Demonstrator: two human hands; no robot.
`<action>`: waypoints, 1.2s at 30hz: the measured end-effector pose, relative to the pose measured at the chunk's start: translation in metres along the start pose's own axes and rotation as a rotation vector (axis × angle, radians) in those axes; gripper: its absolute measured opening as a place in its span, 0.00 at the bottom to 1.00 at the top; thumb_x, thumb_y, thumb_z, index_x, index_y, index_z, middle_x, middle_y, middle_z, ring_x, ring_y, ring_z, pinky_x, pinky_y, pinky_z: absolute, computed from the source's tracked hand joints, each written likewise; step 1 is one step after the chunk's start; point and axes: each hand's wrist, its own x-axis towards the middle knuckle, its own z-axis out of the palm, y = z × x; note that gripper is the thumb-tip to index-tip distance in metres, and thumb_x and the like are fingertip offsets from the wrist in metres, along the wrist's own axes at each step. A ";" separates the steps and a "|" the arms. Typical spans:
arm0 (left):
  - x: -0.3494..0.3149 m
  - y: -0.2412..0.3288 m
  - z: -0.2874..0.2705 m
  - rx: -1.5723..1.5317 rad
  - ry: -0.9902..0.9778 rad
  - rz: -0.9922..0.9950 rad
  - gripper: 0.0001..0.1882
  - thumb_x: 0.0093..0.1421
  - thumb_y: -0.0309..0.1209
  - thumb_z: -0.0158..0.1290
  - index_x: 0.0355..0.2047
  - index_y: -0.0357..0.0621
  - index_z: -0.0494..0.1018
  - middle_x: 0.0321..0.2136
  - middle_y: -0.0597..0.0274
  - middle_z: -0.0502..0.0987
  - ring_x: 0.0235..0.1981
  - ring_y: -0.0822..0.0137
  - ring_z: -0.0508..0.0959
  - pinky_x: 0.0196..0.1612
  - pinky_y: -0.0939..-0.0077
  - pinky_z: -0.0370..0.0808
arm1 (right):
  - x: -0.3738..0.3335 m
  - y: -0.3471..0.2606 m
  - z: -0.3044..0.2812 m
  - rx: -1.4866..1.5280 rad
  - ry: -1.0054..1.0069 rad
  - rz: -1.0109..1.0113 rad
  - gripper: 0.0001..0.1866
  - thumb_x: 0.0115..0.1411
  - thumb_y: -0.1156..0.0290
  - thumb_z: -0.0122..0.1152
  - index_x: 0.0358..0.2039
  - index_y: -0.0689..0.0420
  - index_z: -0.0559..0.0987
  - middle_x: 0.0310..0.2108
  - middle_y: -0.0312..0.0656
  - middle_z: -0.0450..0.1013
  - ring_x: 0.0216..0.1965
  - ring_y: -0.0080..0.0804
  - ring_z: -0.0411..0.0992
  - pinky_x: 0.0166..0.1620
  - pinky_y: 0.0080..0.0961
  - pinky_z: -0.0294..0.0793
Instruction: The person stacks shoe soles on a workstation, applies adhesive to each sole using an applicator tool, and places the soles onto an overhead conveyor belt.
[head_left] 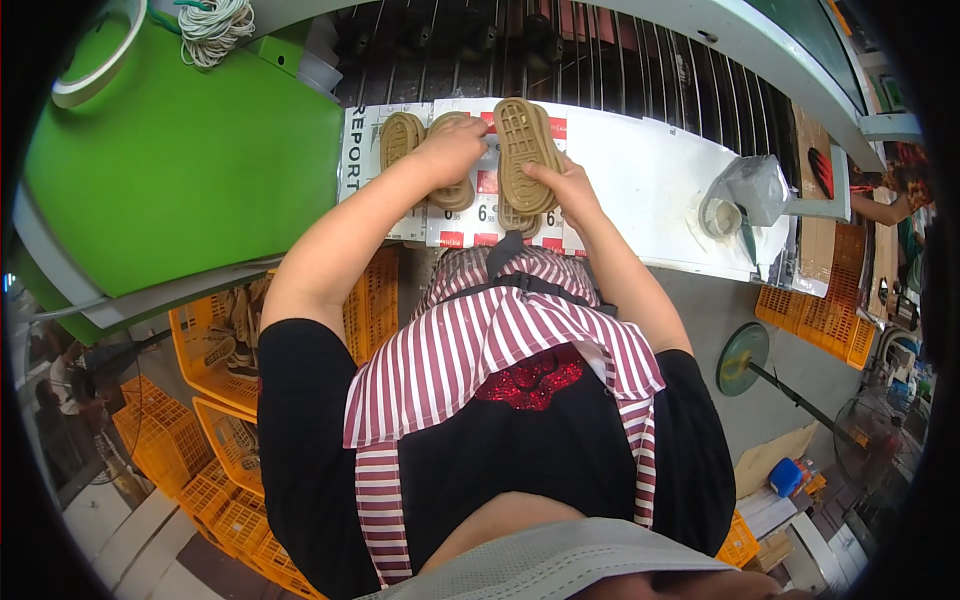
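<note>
We see four brown shoe soles by our two hands, over the white surface (633, 215), part of which carries print in black and red. Our right hand (567, 190) grips the raised sole (521, 140) near its near end, the thumb laid on the face and the fingers mostly hidden behind the right edge. This sole shows us its gridded side, and its long axis runs from our body toward the metal rods (640, 75), with the far end leaning slightly to our left. Beneath it, the near end of a lower sole (518, 222) sticks out toward us; the rest is covered.

Our left hand (455, 150) lies over the middle sole (455, 196), fingers bent and pointing to our right; we cannot tell how far open it is or whether it has hold of the sole. That sole's long axis also runs away from us, its near end rounded toward our apron (500, 335). Left of it is the outer sole (400, 135), its far end toward the rods and its near part hidden by our forearm.

To our left is a green panel (190, 180); well to our right, a small cup (720, 217) stands on the white surface.
</note>
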 end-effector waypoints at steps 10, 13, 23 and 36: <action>-0.028 -0.019 -0.023 -1.511 0.347 -0.512 0.21 0.61 0.38 0.49 0.49 0.36 0.66 0.45 0.57 0.72 0.46 0.69 0.72 0.49 0.74 0.69 | -0.027 -0.056 0.012 -1.008 0.034 -0.520 0.15 0.43 0.73 0.65 0.34 0.64 0.78 0.37 0.47 0.74 0.39 0.37 0.73 0.44 0.26 0.71; -0.029 -0.003 -0.058 -1.510 0.181 -0.472 0.37 0.54 0.48 0.55 0.56 0.35 0.60 0.44 0.50 0.72 0.48 0.64 0.72 0.50 0.73 0.70 | -0.038 -0.083 0.026 -1.222 -0.213 -0.615 0.18 0.38 0.80 0.63 0.35 0.60 0.79 0.35 0.47 0.75 0.38 0.42 0.73 0.43 0.31 0.73; -0.034 0.032 -0.042 -1.749 -0.337 -0.258 0.37 0.48 0.46 0.60 0.50 0.30 0.64 0.42 0.50 0.73 0.41 0.65 0.76 0.44 0.77 0.73 | -0.048 -0.116 0.051 -1.542 -0.262 -0.922 0.24 0.39 0.75 0.67 0.42 0.58 0.77 0.40 0.48 0.74 0.43 0.42 0.71 0.51 0.38 0.66; -0.039 0.057 -0.037 -2.075 0.234 -0.341 0.27 0.54 0.31 0.56 0.52 0.35 0.63 0.46 0.53 0.72 0.48 0.63 0.73 0.50 0.70 0.72 | -0.054 -0.051 0.041 -0.525 -0.247 -0.016 0.44 0.51 0.57 0.65 0.60 0.64 0.54 0.42 0.56 0.71 0.42 0.39 0.73 0.41 0.28 0.74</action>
